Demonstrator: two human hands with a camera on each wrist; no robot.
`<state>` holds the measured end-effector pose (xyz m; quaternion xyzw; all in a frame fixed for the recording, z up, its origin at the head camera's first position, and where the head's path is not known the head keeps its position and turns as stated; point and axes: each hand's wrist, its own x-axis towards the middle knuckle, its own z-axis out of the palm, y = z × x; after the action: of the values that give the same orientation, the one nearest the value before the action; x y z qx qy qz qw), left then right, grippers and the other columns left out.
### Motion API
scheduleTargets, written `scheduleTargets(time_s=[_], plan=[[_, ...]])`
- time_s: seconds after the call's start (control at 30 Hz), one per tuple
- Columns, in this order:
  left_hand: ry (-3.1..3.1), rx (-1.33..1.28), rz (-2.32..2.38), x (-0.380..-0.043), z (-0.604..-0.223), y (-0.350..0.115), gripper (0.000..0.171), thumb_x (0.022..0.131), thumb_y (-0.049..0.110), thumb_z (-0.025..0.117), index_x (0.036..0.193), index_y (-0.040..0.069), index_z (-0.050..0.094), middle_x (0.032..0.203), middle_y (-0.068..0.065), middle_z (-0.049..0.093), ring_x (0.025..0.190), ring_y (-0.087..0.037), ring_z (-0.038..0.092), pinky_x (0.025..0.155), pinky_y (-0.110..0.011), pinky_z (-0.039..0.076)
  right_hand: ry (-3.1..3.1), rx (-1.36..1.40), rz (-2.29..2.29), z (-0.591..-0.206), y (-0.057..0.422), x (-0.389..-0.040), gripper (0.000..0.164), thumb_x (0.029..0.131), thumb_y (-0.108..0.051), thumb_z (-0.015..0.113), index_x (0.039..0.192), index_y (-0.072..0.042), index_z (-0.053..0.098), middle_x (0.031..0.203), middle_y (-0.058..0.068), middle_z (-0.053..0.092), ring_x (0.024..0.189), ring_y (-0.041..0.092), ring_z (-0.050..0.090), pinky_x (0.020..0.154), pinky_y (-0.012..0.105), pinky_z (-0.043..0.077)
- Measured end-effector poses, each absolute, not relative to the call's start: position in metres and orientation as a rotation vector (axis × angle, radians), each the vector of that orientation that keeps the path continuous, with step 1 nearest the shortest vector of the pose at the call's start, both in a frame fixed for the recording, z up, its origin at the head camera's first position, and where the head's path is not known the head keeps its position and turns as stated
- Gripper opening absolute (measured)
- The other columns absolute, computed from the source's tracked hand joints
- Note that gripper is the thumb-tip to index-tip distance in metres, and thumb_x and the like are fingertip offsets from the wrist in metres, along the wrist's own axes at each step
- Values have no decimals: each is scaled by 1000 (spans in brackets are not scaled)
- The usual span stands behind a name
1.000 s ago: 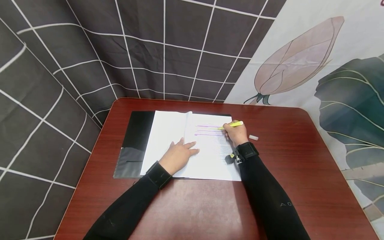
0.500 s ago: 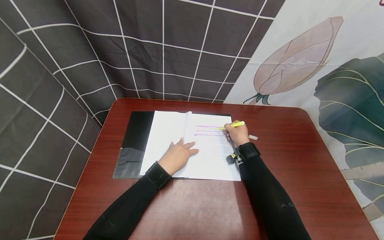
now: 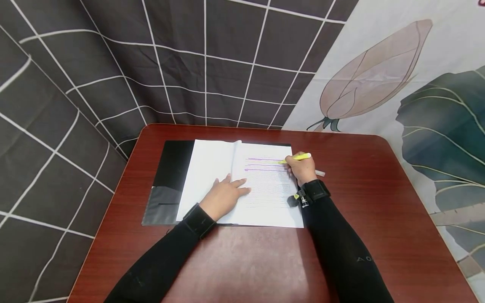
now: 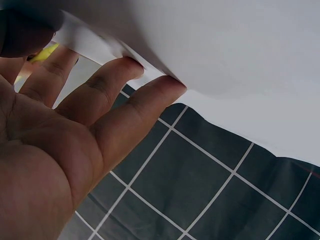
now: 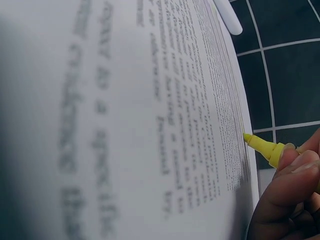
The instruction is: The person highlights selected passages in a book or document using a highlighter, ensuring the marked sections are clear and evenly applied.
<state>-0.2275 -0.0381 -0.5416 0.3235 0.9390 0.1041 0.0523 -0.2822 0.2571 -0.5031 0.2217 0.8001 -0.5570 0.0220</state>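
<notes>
A yellow highlighter (image 3: 302, 156) is pinched in the right hand (image 3: 302, 170), its tip on the printed right page (image 3: 265, 206). Purple lines cross the upper part of that page's text. In the right wrist view the highlighter's tip (image 5: 247, 137) meets the page near its far lines, with thumb and fingers (image 5: 295, 185) around the barrel. The left hand (image 3: 221, 200) rests with spread fingers on the sheets beside the fold. From the left wrist view, the left hand's fingertips (image 4: 172, 85) touch the white paper (image 4: 240, 60).
Under the sheets lies a black folder (image 3: 176, 164), its clear pocket at lower left. A small white cap-like piece (image 3: 320, 173) lies right of the right hand on the reddish-brown table (image 3: 363, 185). A dark gridded cloth (image 3: 182, 67) hangs behind.
The right hand and highlighter have slid slightly to the right along a line of text. The left hand stays in place on the paper.
</notes>
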Motion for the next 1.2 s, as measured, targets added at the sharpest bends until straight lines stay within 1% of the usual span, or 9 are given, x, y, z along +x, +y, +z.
scheduleTargets(time_s=[0.1,0.23,0.3,0.4,0.47,0.77,0.83,1.03,1.2], plan=[[2864,982,324,-226,-539,-38,52,109,7,68,154,33,73,168,-3,65,155,-56,57,114,-81,53,2495,668,-1722,-504,259,-282,13,106,-15,69,101,-12,58,80,1,65,64,10,60,58,19,50],[2826,964,335,-218,-514,-37,47,110,6,64,152,26,75,167,-7,66,155,-58,56,115,-81,52,2502,654,-1722,-504,262,-281,12,107,-15,68,102,-11,58,80,1,66,63,9,59,57,19,50],[2819,966,329,-216,-509,-37,48,111,4,63,153,25,74,167,-7,66,155,-59,56,115,-81,52,2495,659,-1727,-505,263,-281,11,107,-16,69,103,-11,59,82,2,67,64,9,59,58,19,51],[2830,977,333,-218,-514,-38,49,111,5,64,154,27,73,167,-6,66,155,-58,57,115,-81,53,2489,671,-1725,-504,264,-281,11,107,-16,69,105,-11,60,83,2,67,64,10,60,59,19,52],[2848,990,342,-223,-528,-38,51,109,5,66,153,29,74,166,-6,66,153,-59,59,112,-82,54,2489,680,-1721,-504,265,-281,11,107,-16,69,105,-10,60,83,2,67,64,10,60,60,19,52],[2822,980,320,-216,-506,-38,48,111,4,64,153,24,74,167,-8,66,155,-58,57,115,-80,53,2468,701,-1737,-503,269,-280,13,107,-16,69,103,-11,58,83,3,67,64,11,59,60,20,52],[2820,972,327,-217,-507,-37,47,110,4,65,152,24,74,167,-8,66,155,-58,57,115,-81,52,2472,695,-1737,-503,270,-280,13,107,-16,69,102,-11,58,82,2,67,64,11,58,60,20,52],[2863,1000,344,-226,-536,-38,51,109,5,66,153,31,74,167,-5,66,153,-58,59,111,-82,54,2481,699,-1730,-505,273,-280,13,108,-17,69,103,-12,57,81,2,66,63,11,58,60,20,52],[2857,1003,346,-226,-538,-38,51,109,5,67,153,30,74,167,-5,65,155,-58,57,113,-83,53,2472,714,-1720,-506,274,-280,13,108,-18,69,105,-12,59,82,2,66,65,12,59,61,20,53]])
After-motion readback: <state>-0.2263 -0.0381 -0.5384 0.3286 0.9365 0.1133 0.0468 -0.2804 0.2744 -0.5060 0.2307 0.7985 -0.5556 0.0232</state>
